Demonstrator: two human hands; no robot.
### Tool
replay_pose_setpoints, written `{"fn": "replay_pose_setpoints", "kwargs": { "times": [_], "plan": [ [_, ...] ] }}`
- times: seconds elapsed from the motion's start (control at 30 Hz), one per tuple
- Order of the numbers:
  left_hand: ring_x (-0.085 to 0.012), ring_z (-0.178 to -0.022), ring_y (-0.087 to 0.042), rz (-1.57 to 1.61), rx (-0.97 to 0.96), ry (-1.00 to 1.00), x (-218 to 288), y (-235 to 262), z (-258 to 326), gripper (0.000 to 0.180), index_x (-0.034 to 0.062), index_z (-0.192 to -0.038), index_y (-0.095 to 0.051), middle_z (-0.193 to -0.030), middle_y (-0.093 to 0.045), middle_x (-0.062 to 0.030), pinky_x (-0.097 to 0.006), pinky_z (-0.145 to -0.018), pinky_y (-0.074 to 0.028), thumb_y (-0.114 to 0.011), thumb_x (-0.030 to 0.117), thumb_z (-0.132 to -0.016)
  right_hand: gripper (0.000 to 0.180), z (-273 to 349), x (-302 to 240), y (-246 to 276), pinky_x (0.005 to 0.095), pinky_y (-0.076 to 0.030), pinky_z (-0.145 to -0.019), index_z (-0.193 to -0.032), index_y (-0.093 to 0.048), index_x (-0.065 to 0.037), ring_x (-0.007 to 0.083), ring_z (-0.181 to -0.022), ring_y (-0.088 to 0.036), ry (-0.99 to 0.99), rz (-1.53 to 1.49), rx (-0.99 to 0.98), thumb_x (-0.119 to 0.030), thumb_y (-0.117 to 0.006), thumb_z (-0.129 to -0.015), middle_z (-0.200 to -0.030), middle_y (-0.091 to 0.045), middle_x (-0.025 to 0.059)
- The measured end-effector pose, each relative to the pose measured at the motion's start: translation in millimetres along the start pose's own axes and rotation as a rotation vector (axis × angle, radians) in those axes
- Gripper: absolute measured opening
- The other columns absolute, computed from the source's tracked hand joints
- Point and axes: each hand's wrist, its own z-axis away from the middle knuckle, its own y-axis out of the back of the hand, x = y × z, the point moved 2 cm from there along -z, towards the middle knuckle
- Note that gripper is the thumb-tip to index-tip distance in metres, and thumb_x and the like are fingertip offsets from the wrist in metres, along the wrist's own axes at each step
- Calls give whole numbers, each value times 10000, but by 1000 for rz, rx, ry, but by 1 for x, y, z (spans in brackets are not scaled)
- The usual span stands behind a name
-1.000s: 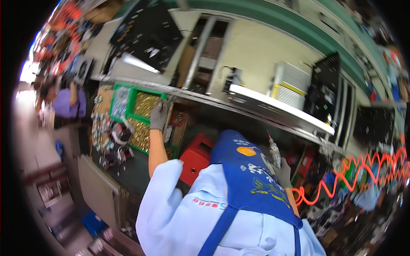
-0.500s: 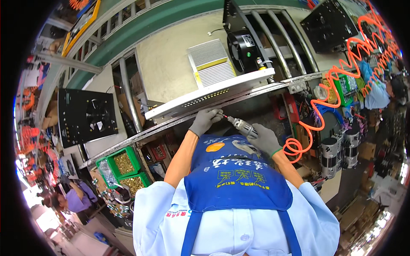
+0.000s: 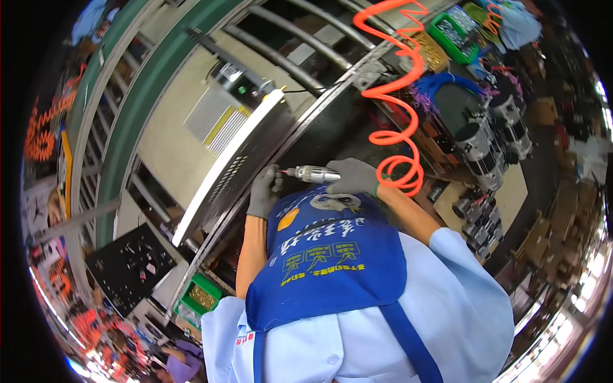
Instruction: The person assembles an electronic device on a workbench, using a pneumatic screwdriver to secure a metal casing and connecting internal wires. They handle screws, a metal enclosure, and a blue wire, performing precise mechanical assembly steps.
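Observation:
My right hand point(image 3: 354, 177), in a grey work glove, is closed round a silver power screwdriver point(image 3: 316, 173) that points left. My left hand point(image 3: 263, 193), gloved alike, has its fingers curled together right at the driver's reddish tip; whatever they pinch is too small to make out. Just beyond the left hand stands a chassis panel with a white edge point(image 3: 231, 167) and rows of slots. Behind that panel a ribbed silver heat sink point(image 3: 216, 121) with a yellow strip lies on a pale board point(image 3: 167, 137), near a dark fan point(image 3: 241, 86).
An orange coiled air hose point(image 3: 408, 121) hangs close to my right hand. Metal rollers point(image 3: 290, 38) cross the conveyor beyond. A green bin point(image 3: 199, 299) of brass-coloured fasteners sits at lower left, near a black panel point(image 3: 131, 268). Silver motor-like units point(image 3: 479, 150) stand at right.
My view has swung round to the right, so the panel and conveyor now slant steeply. The screwdriver lies more level in the picture. Both hands remain together about its tip.

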Motion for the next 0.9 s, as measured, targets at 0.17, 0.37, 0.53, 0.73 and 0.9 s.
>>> {"fn": "replay_pose_setpoints", "kwargs": {
  "times": [0.17, 0.37, 0.53, 0.73, 0.9],
  "plan": [
    [-70, -621, -471, -100, 61, -107, 32, -41, -4, 301, 10, -1196, -601, -871, -612, -26, -198, -529, -372, -608, 266, -1037, 565, -9, 17, 4, 427, -546, -785, -1144, -675, -35, 322, -884, -709, 46, -265, -7, -414, -769, -736, -953, -724, 163],
    [-67, -598, -491, -185, -13, -63, 54, -45, -13, 324, 0, -1190, -594, -847, -609, -21, -183, -491, -371, -624, 279, -1028, 505, 4, 12, 5, 329, -493, -528, -1135, -666, -31, 174, -595, -617, -51, -492, -133, -377, -770, -783, -792, -653, 84],
    [-76, -528, -454, -285, 15, -29, 48, -61, -14, 308, -2, -1130, -630, -789, -608, -23, -214, -459, -348, -659, 280, -1007, 473, 20, 16, -17, 363, -535, -598, -1141, -653, -55, 217, -649, -664, -54, -499, -33, -376, -747, -807, -812, -664, 92],
    [-82, -551, -473, -111, 69, 179, 28, -40, -22, 222, 62, -1007, -621, -807, -610, -18, -224, -466, -366, -669, 279, -1001, 497, 32, 2, -42, 490, -525, -838, -1157, -636, -76, 394, -987, -675, -74, -34, 372, -374, -762, -781, -1020, -702, 186],
    [-88, -542, -461, -189, -85, 147, 48, -43, -20, 233, 35, -1067, -631, -791, -600, -23, -228, -488, -371, -638, 263, -1020, 471, 34, -11, -51, 412, -530, -805, -1142, -672, -54, 283, -897, -699, -128, -363, 215, -344, -777, -786, -957, -713, 150]
  ]
}}
